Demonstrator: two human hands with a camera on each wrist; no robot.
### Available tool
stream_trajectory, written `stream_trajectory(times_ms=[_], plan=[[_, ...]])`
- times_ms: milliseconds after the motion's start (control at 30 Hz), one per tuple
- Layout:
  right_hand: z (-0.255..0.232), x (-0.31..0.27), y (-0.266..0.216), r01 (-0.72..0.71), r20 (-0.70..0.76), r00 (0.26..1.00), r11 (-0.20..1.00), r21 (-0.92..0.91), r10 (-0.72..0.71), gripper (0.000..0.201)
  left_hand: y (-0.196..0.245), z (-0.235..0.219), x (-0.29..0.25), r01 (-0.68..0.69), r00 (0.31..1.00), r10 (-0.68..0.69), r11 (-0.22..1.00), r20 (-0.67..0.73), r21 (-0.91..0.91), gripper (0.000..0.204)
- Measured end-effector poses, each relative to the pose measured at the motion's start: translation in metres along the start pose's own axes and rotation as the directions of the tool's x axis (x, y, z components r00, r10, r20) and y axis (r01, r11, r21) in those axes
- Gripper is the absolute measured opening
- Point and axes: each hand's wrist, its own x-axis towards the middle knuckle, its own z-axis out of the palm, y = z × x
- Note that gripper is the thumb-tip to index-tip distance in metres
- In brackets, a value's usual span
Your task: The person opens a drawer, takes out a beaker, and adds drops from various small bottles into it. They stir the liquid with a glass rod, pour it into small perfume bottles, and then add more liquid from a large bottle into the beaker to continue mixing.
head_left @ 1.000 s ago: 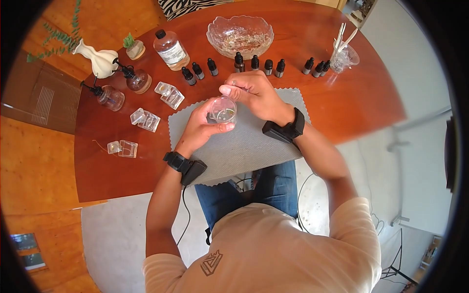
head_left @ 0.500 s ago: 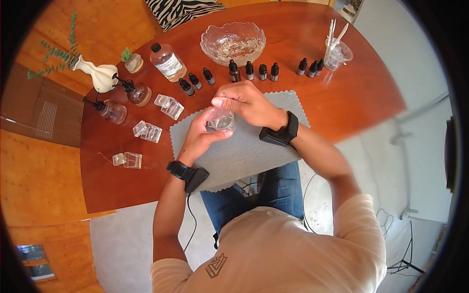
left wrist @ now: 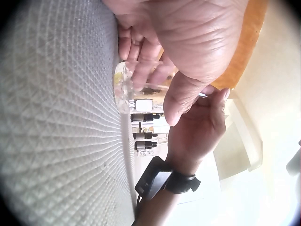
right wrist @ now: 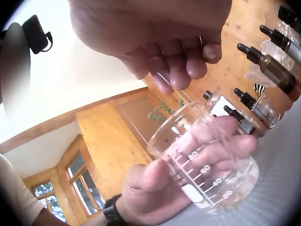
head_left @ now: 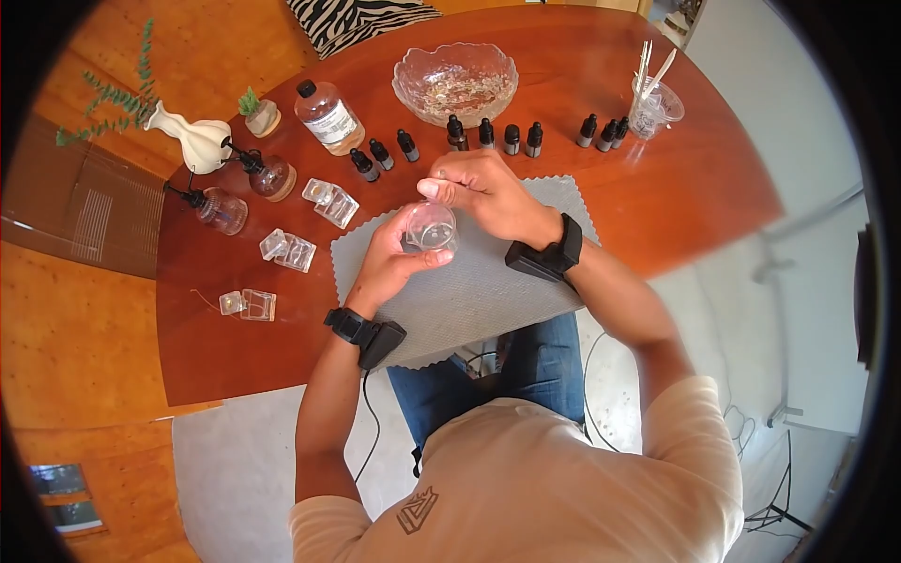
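Note:
A clear glass beaker [head_left: 435, 236] with white graduation marks is over the grey mat [head_left: 497, 300], with a little clear liquid low inside. My left hand [head_left: 383, 261] grips it from the side, thumb on the near wall and fingers around the far wall. Above the rim, my right hand [head_left: 493, 195] pinches a thin, shiny rod [right wrist: 163, 77] between thumb and fingers. Most of that rod is hidden by the hand. In the right wrist view, the beaker [right wrist: 207, 165] stands below the right fingers, its base close over the mat.
Several dark dropper bottles [head_left: 407, 145] line the mat's far side, before a glass bowl [head_left: 455, 84] and a large labelled bottle [head_left: 330, 117]. Square glass bottles [head_left: 336, 205] lie left, near spray bottles [head_left: 223, 214]. A plastic cup [head_left: 657, 108] with sticks stands far right.
The right hand shifts slightly over the beaker's rim, still pinching the rod. The left hand keeps its grip on the beaker. The head view has shifted a little.

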Motion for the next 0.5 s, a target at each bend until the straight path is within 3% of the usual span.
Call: stream_trajectory(times_ms=[100,200,300,400,500], plan=[[0.008,-0.002,-0.003,-0.105,0.109,0.992,0.911,0.399,0.066,0.04,-0.001,0.001,-0.001,0.03,1.0,-0.03,0.999,-0.008,-0.04,0.062],[0.001,-0.003,-0.011,-0.166,0.111,0.985,0.917,0.362,0.134,0.04,0.001,0.002,-0.001,0.018,1.0,-0.019,0.998,-0.012,-0.065,0.062],[-0.001,0.0,-0.002,-0.017,0.006,1.0,1.0,-0.016,0.017,0.039,-0.003,0.0,0.0,0.023,1.0,-0.023,0.999,-0.007,-0.028,0.062],[0.011,-0.001,-0.003,0.022,0.006,1.0,0.947,0.322,-0.025,0.046,0.001,0.001,-0.002,0.061,0.998,-0.061,0.997,-0.005,-0.056,0.062],[0.005,-0.002,0.001,-0.078,0.088,0.995,0.949,0.306,0.053,0.045,0.003,0.001,-0.002,0.061,0.998,-0.061,0.997,-0.004,-0.045,0.062]])
